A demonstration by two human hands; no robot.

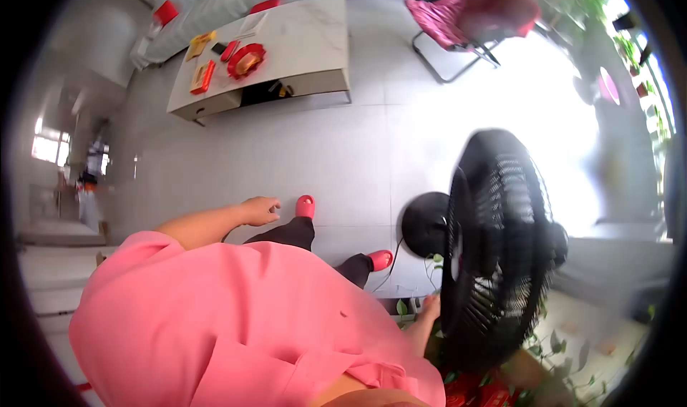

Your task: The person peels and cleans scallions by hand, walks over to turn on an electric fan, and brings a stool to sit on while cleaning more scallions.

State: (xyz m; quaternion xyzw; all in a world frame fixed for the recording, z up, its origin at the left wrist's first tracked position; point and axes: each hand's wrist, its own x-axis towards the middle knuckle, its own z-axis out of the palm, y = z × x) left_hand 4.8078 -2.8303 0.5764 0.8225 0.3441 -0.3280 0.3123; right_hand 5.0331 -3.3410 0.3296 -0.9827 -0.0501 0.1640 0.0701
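Observation:
My left hand (262,211) hangs beside my left leg, its fingers loosely bent and apart, with nothing in it. Low on the right, my right hand (431,307) is close to the edge of a black standing fan (494,242). Its fingers are small in view and partly hidden, so I cannot tell whether they touch the fan. The fan's round cage is seen from the side, above a round black base (425,225) on the floor. Leafy green plant stems (402,308) are around my right hand.
A marble-topped coffee table (308,31) ahead holds a red dish (246,61), a red box (202,77) and other small items. A folding chair (436,21) with a shiny pink seat stands ahead right. A thin cable (393,264) runs along the floor near my right foot.

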